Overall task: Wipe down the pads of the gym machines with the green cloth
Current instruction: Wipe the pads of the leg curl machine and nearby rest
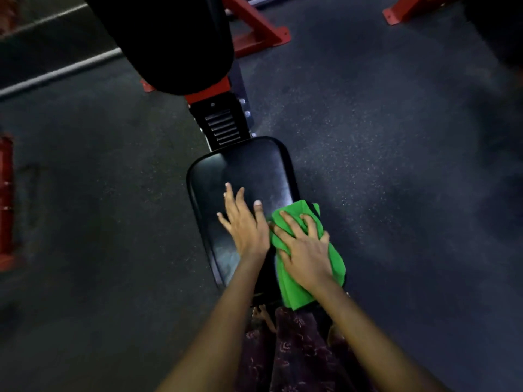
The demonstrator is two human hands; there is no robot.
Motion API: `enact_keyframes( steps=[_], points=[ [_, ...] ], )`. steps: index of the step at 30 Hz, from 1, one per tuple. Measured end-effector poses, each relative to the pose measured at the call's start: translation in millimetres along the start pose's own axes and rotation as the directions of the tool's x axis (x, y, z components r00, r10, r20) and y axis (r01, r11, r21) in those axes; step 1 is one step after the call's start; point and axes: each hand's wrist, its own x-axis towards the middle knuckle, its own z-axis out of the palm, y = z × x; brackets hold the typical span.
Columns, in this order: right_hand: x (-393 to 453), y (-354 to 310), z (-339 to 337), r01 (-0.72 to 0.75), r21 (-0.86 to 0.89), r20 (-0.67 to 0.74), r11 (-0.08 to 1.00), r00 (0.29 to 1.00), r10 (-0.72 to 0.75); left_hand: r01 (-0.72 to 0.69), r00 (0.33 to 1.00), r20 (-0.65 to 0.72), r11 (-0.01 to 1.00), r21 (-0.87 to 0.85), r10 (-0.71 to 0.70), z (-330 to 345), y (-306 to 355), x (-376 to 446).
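Your left hand (245,222) lies flat on the black seat pad (246,176), fingers straight and spread wide, holding nothing. Your right hand (304,247) presses down on the green cloth (295,287), its fingers slightly bent and digging into the folds, so the cloth bunches up under them. The cloth sits on the right near corner of the seat pad, with part of it hanging over the pad's right edge and near end. Your two hands are just beside each other, the left thumb close to the cloth's edge. The pad's surface shows a dull sheen beyond your fingers. Past the seat pad, a black ribbed bracket (222,127) joins it to a larger black back pad (169,38) on a red frame (254,29). All of it stands on a dark speckled floor (396,165).
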Motion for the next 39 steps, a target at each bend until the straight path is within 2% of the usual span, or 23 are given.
enact_keyframes(
  steps=[1,3,5,8,12,16,19,24,30,39],
  points=[
    [15.1,-0.9,-3.5,-0.016,0.008,0.014,1.000,1.000,0.016,0.000,1.000,-0.021,0.998,-0.056,-0.001,5.2,5.5,-1.2],
    [55.7,2.0,-11.8,-0.038,0.047,-0.009,0.998,0.999,0.038,-0.016,0.998,-0.061,0.998,-0.060,0.012,17.1,7.5,-1.4],
    [94.6,5.6,-20.4,-0.032,0.064,-0.030,0.997,0.999,0.034,-0.038,0.997,-0.067,0.999,0.033,0.041,25.0,2.8,0.2],
    [130.3,7.5,-27.4,0.021,0.059,-0.025,0.998,1.000,-0.020,-0.025,1.000,0.021,0.972,0.232,0.021,30.9,-3.6,2.6],
    [126.9,15.3,-25.1,0.049,0.149,-0.040,0.988,0.998,-0.043,-0.004,0.996,0.084,0.912,0.409,-0.034,34.2,-2.3,8.5],
    [81.3,23.6,-12.6,0.006,0.275,-0.036,0.961,0.999,0.004,-0.013,0.995,0.093,0.899,0.438,-0.031,34.0,-2.4,10.2],
    [69.9,25.4,-10.3,-0.004,0.268,0.002,0.963,1.000,0.004,-0.027,0.997,0.077,0.888,0.460,-0.009,37.5,-4.2,8.9],
    [130.7,15.6,-21.7,0.026,0.164,0.006,0.986,1.000,-0.028,-0.026,0.999,0.035,0.882,0.471,0.011,40.8,-10.5,9.3],
    [195.6,13.0,-35.0,0.027,0.235,-0.017,0.972,1.000,-0.024,-0.021,1.000,0.021,0.870,0.493,0.012,42.4,-13.9,8.9],
    [116.3,33.4,-4.9,0.048,0.400,-0.086,0.915,0.996,-0.015,-0.036,0.999,0.003,0.879,0.476,0.040,44.6,-18.3,10.3]
  ],
)
